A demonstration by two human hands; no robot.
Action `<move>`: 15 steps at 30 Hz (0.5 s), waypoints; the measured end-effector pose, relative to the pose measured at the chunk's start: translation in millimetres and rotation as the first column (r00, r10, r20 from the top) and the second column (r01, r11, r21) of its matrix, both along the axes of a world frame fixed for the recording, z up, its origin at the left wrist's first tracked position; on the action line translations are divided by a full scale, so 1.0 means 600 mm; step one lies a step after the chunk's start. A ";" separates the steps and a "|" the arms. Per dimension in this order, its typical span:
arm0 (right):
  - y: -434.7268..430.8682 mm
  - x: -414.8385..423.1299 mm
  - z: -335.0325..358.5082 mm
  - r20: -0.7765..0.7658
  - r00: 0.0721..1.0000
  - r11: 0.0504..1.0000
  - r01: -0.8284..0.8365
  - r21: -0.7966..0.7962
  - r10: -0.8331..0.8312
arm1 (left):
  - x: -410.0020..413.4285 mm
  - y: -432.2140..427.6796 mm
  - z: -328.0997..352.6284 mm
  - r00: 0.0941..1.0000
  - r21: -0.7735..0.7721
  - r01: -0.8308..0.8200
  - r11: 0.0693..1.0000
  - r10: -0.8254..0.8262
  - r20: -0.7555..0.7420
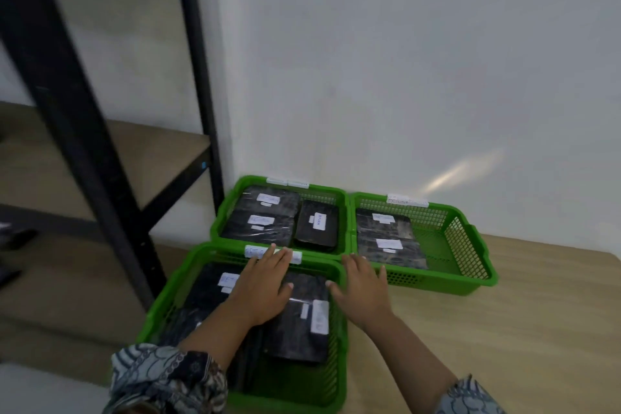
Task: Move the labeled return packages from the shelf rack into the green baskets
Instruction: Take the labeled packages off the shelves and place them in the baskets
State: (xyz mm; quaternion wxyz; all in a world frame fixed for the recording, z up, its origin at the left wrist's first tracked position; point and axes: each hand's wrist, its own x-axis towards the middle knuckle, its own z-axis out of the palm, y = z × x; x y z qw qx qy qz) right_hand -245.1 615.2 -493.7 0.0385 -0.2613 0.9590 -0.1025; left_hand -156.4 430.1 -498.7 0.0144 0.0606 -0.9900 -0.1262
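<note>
Three green baskets stand on a wooden table. The near basket [168, 292] holds black wrapped packages with white labels [299, 329]. My left hand [262, 286] lies flat with straight fingers over those packages. My right hand [363, 292] hovers open beside the near basket's right rim. The far left basket [225, 208] holds three labeled packages [316, 225]. In the far right basket [470, 245] two labeled packages [386, 239] lie on its left side.
The black shelf rack [67, 104] with brown boards stands to the left, its upright post close to the baskets. A white wall rises behind. Bare wooden tabletop [504, 329] stretches to the right of the near basket.
</note>
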 end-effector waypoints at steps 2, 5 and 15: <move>-0.032 0.056 -0.003 -0.004 0.999 0.999 -0.041 -0.004 0.041 | 0.057 -0.021 0.005 1.000 -0.013 -0.026 1.000 0.026 -0.001; -0.081 0.137 -0.010 0.001 0.993 0.993 -0.116 0.002 0.116 | 0.141 -0.055 0.001 0.997 -0.013 -0.076 0.997 0.076 -0.005; -0.253 0.340 -0.021 0.074 0.936 0.939 -0.343 -0.012 0.343 | 0.394 -0.179 -0.017 0.970 -0.038 -0.243 0.969 0.243 -0.018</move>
